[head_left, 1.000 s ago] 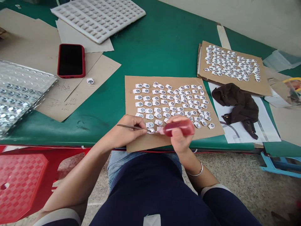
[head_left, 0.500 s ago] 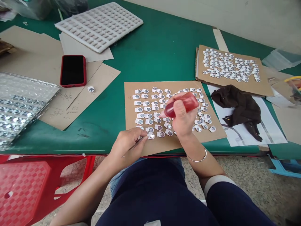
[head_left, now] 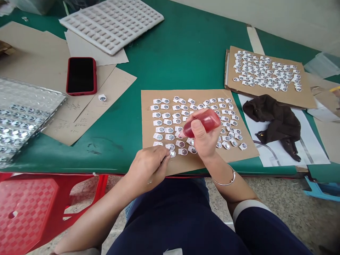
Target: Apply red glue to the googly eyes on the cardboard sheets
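My right hand [head_left: 205,138] is wrapped around a red squeeze bottle [head_left: 205,122]. The bottle is tilted, its pale nozzle pointing down and left over the small white pieces with round silvery faces. These pieces [head_left: 159,129] lie in rows on a brown cardboard sheet [head_left: 147,124]. At the sheet's near left edge, my left hand [head_left: 150,164] pinches thin metal tweezers [head_left: 164,158]. Their tip is at a piece in the lower rows; whether it grips that piece I cannot tell. Part of the rows is hidden behind my right hand and the bottle.
A second cardboard [head_left: 308,95] with similar pieces lies back right, near a dark cloth [head_left: 276,117] on white paper. To the left are a phone [head_left: 81,76], a single piece [head_left: 102,97] and a clear tray [head_left: 32,120]. A white moulded tray [head_left: 114,23] lies behind.
The view has shifted slightly. The bottle's nozzle has dipped a little and its body points more towards me. My left hand has rolled over slightly, with the tweezers' tip nearer a piece.
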### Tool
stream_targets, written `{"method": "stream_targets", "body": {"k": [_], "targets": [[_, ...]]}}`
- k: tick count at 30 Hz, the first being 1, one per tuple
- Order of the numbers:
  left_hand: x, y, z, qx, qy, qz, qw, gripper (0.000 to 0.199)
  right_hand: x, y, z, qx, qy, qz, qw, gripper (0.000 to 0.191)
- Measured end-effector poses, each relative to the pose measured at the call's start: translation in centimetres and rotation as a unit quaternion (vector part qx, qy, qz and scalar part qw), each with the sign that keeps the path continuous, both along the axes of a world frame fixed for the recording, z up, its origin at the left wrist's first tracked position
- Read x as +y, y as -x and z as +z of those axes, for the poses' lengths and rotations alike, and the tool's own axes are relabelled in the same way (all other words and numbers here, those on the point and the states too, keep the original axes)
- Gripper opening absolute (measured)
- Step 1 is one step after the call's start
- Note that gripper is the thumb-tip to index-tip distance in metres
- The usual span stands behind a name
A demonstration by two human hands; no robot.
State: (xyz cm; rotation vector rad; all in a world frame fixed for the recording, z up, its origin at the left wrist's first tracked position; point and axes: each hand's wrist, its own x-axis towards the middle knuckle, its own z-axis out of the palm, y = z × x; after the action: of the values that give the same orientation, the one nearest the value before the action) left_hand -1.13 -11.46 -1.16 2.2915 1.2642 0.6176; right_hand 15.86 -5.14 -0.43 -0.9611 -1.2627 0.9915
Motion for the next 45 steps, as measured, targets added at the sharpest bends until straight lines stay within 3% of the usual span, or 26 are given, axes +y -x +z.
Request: {"method": "stream_targets", "body": {"k": [5,12,17,24,45], "targets": [[-1.0,-1.8,0.8,0.154,-0.093,-0.048,0.982,0.013,-0.4,0.2,-0.5,-0.03,0.024,0.046,0.998,0.023],[-2.7,-4.8,0.2,0.279,-0.26,0.003,0.924,0.02,-0.5,0.4,-1.2,-0.143,0.017,0.064,0.988,0.027],[-2.8,-4.9,0.1,0.278,-0.265,0.008,0.923,0.022,-0.4,0.8,-0.7,-0.185,-0.011,0.072,0.98,0.027],[-2.8,-4.9,-0.5,0.262,-0.308,0.03,0.914,0.02,-0.6,0.8,-0.4,-0.221,0.04,0.086,0.971,0.03],[-2.9,-4.8,-0.5,0.262,-0.296,0.021,0.918,0.019,-0.4,1.0,-0.5,-0.232,0.011,0.064,0.971,0.03]]}}
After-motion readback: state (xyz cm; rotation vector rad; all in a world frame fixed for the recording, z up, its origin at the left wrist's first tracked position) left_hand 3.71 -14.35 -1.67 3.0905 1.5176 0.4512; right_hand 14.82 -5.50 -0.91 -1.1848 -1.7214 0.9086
